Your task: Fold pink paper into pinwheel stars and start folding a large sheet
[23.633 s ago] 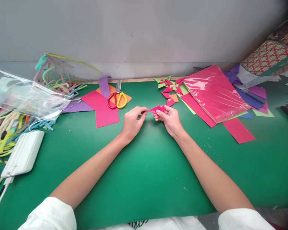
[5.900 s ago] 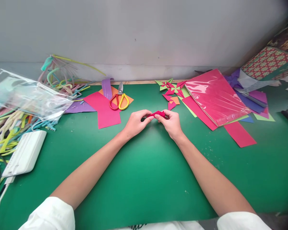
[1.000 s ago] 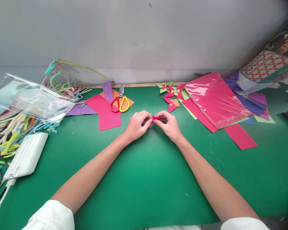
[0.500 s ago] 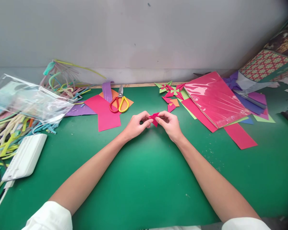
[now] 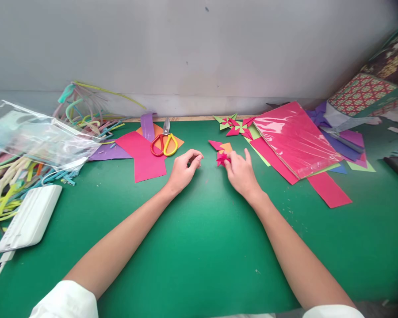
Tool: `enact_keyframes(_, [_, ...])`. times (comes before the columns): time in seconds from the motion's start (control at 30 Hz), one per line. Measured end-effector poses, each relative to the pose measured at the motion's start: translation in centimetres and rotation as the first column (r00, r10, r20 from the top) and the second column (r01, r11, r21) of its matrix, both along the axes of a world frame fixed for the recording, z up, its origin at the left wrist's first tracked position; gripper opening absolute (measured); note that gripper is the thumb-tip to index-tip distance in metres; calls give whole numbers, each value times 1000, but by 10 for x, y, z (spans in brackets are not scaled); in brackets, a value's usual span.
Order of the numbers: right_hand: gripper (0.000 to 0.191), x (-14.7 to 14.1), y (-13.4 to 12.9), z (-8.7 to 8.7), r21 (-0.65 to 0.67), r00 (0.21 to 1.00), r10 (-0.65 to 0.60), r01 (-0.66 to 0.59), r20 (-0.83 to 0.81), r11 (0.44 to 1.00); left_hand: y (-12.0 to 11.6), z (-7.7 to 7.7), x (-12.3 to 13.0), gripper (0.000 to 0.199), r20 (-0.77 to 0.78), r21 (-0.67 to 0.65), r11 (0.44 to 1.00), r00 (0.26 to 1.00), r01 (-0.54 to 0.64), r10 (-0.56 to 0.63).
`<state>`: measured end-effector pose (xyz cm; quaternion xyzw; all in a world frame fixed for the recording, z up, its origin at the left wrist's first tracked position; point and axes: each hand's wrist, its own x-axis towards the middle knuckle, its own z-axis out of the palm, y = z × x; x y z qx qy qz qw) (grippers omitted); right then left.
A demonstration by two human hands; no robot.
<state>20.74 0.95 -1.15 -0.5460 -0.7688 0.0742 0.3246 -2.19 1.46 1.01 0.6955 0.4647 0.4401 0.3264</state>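
Note:
My right hand [image 5: 241, 173] pinches a small folded red paper piece [image 5: 222, 159] low over the table, with the little finger raised. Against that piece lies a folded orange and red paper piece [image 5: 224, 148], partly hidden by my fingers. My left hand [image 5: 183, 171] rests to the left of them, its fingertips and thumb brought together and nothing visible between them. Behind my right hand lie several green and red folded paper stars [image 5: 240, 126].
Scissors [image 5: 165, 140] with red and yellow handles lie on red paper [image 5: 148, 165] at left. A wrapped red paper pack [image 5: 296, 141] lies at right. Pipe cleaners [image 5: 16, 176], a clear bag [image 5: 36, 137] and a white power strip [image 5: 31, 217] fill the far left.
My hands have parted. My left hand has let go of the red piece, and my right hand has it farther right. The orange and red piece has shifted left toward me.

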Motion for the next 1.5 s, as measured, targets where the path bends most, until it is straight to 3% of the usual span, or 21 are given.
enact_keyframes(0.1, [13, -23, -19, 14, 8, 991, 125, -126, 40, 992, 1, -1, -2, 21, -49, 115, 982, 987, -150, 156])
enact_keyframes(0.17, [15, -31, -27, 21, 43, 988, 152, -151, -20, 988, 2, -1, -3, 20, -118, 186, 966, 972, -181, 204])
enact_keyframes(0.3, [10, -29, -28, 24, 124, 948, 5, 36, -318, 992, 0, -3, 2, 23, -359, 243, 970, 927, -20, 109])
enact_keyframes(0.37, [14, -23, -22, 21, 56, 875, -108, 152, -472, 987, -2, -4, 5, 34, -456, 240, 969, 888, 53, 65])
enact_keyframes(0.47, [22, -14, -10, 14, -85, 712, -184, 172, -678, 981, -5, -7, 8, 51, -541, 191, 974, 841, 124, -1])
enact_keyframes(0.53, [26, -11, -3, 9, -159, 606, -206, 132, -768, 978, -4, -8, 8, 55, -561, 147, 977, 827, 152, -44])
enact_keyframes(0.67, [32, -11, 1, 7, -286, 502, -216, -65, -838, 956, -3, -9, 6, 55, -559, 120, 979, 826, 167, -73])
enact_keyframes(0.83, [40, -15, -6, 18, -438, 403, -303, -303, -863, 846, -2, -8, 6, 56, -562, 115, 980, 824, 162, -71])
enact_keyframes(1.03, [37, -13, -6, 20, -420, 297, -316, -416, -901, 807, 0, -10, 6, 64, -562, 71, 984, 822, 163, -96])
enact_keyframes(1.17, [31, -14, -6, 20, -386, 313, -265, -440, -912, 811, 2, -10, 3, 52, -486, 83, 985, 869, 154, -95])
enact_keyframes(1.37, [31, -18, -9, 22, -363, 447, -165, -404, -879, 839, 4, -8, 0, 42, -304, 133, 988, 952, 82, -38])
enact_keyframes(1.5, [29, -18, -9, 20, -371, 545, -104, -407, -832, 835, 3, -7, 1, 40, -299, 200, 975, 954, 98, -34])
